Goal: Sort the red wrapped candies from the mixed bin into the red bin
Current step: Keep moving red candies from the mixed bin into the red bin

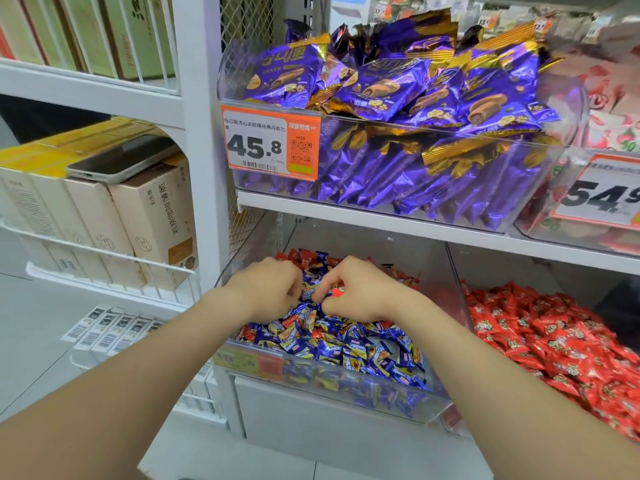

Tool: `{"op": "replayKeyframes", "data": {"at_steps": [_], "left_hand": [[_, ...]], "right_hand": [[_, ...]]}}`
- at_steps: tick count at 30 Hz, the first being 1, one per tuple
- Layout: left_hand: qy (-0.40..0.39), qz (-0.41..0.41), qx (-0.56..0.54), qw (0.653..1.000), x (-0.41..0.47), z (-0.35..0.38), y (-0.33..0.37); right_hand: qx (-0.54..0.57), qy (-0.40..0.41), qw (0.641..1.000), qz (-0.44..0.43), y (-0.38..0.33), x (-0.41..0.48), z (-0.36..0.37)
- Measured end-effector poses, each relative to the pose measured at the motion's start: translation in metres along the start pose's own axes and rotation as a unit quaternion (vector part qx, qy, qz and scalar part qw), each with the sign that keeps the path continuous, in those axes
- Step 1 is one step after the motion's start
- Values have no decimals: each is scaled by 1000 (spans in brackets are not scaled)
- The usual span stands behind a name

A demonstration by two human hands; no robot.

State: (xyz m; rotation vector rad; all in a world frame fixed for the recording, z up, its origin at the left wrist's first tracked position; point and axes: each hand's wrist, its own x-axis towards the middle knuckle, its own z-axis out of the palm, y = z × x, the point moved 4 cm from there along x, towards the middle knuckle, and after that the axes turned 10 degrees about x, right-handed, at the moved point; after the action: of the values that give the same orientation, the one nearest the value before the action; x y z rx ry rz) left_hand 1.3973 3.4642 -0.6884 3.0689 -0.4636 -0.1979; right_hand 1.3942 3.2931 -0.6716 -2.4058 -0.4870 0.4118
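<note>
Both hands are down in the mixed bin [346, 398], close together, almost knuckle to knuckle. The right hand [360, 292] looks to be pinching a red candy [337, 292] between thumb and fingertip, though only a sliver of red shows, so that's my best read. The left hand [268, 289] has its fingers curled into the pile; whether it holds anything, I cannot tell.

How far along? I'd say the middle of the job. The red bin [456, 271], just to the right, is already heaped with red sweets [554, 337]. But the mixed bin isn't clean yet: blue candies [346, 348] dominate, with red ones at the back [301, 256] and one near the front left corner [247, 332]. So more picking is left.

Around it: a white shop shelf [381, 216] with clear plastic bins, purple snack packs [398, 84] above behind an orange price tag [270, 143], and to the left a wire rack of beige boxes [152, 216] with a phone [124, 159] lying on top.
</note>
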Motion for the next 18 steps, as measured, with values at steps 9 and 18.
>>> {"op": "replayKeyframes", "data": {"at_steps": [9,18], "left_hand": [[-35,28,53,998,-1,14,6],[-4,19,-94,995,-2,-5,2]], "right_hand": [[-196,17,980,38,8,17,46],[-41,-18,997,58,0,6,13]]}}
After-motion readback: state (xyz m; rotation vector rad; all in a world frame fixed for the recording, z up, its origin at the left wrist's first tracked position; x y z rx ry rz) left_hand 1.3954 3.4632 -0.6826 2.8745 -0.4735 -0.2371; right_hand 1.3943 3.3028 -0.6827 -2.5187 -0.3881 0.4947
